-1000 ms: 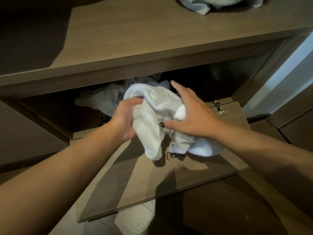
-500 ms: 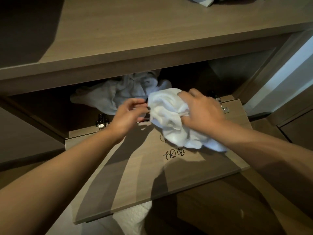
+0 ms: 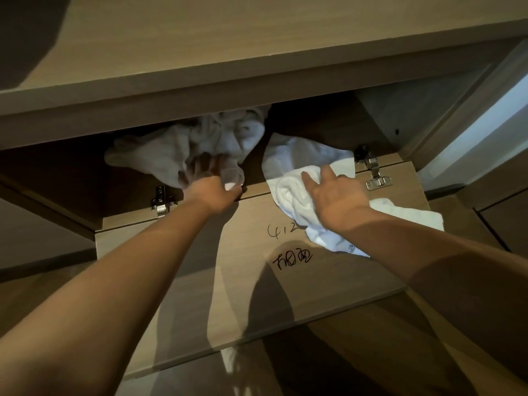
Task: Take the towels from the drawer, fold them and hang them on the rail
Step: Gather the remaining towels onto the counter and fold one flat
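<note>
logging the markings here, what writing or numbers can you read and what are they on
"412": handwritten in black marker on the open flap door, its last digit partly under the towel.
Handwritten marker characters below it on the door: cannot read them with certainty.
Small tag at the towel's edge: too small to read.
</note>
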Action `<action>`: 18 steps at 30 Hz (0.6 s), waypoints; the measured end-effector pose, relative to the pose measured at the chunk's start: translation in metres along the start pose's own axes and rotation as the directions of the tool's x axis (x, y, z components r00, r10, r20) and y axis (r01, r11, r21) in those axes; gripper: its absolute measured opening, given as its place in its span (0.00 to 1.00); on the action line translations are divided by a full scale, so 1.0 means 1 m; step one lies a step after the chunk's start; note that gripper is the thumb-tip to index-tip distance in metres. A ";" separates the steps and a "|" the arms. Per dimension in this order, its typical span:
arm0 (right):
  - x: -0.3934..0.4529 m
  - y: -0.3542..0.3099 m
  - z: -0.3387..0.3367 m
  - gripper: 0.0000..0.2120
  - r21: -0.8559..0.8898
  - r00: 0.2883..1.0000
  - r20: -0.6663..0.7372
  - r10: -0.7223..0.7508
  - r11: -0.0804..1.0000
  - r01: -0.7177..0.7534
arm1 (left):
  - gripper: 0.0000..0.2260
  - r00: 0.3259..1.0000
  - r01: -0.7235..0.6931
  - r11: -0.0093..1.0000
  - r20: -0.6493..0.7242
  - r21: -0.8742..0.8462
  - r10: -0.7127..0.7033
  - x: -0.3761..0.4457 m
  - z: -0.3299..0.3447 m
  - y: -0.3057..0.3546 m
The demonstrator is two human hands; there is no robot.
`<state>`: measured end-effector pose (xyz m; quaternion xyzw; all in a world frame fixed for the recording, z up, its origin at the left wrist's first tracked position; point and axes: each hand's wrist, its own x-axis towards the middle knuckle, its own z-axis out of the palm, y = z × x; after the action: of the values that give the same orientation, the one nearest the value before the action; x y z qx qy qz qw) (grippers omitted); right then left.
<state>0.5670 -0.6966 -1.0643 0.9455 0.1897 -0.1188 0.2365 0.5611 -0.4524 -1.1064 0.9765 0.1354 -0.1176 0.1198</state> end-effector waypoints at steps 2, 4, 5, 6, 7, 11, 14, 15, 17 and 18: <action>-0.001 0.002 0.001 0.41 0.000 1.000 -0.001 -0.002 1.000 0.002 | 0.20 0.993 0.014 1.000 -0.115 0.018 -0.012 0.002 0.003 -0.004; -0.002 0.004 0.000 0.42 -0.005 1.000 0.000 -0.006 1.000 0.006 | 0.18 0.973 0.001 0.995 -0.231 -0.095 -0.023 0.001 0.003 -0.008; -0.003 0.005 0.000 0.43 0.000 1.000 -0.001 -0.010 1.000 0.010 | 0.18 0.963 -0.013 0.975 -0.264 -0.222 -0.048 -0.001 0.001 -0.010; -0.004 0.007 0.000 0.43 0.014 1.000 -0.004 -0.013 1.000 0.013 | 0.18 0.957 -0.025 0.929 -0.276 -0.368 -0.084 -0.005 -0.002 -0.010; -0.006 0.010 -0.001 0.42 0.034 1.000 -0.012 -0.015 0.999 0.016 | 0.17 0.954 -0.035 0.866 -0.274 -0.498 -0.120 -0.009 -0.006 -0.010; -0.020 0.028 -0.007 0.28 0.117 0.992 -0.098 -0.084 0.989 0.095 | 0.08 0.943 -0.098 0.617 -0.270 -0.781 -0.192 -0.040 -0.028 -0.006; -0.036 0.042 -0.015 0.28 0.137 0.952 -0.176 -0.251 0.951 0.276 | 0.08 0.944 -0.160 0.529 -0.286 -0.833 -0.164 -0.068 -0.045 -0.006; -0.043 0.044 -0.020 0.28 0.137 0.930 -0.218 -0.296 0.934 0.330 | 0.07 0.942 -0.182 0.516 -0.299 -0.837 -0.152 -0.076 -0.051 -0.005; -0.056 0.045 -0.032 0.28 0.157 0.888 -0.305 -0.345 0.901 0.404 | 0.05 0.931 -0.215 0.474 -0.326 -0.854 -0.164 -0.092 -0.064 -0.004; -0.061 0.044 -0.038 0.28 0.173 0.871 -0.337 -0.357 0.886 0.430 | 0.03 0.925 -0.234 0.455 -0.341 -0.859 -0.168 -0.099 -0.072 -0.002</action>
<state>0.5350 -0.7323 -0.9947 0.9149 0.3968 -0.0443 0.0587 0.4818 -0.4547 -1.0132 0.7743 0.1775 0.1637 0.5850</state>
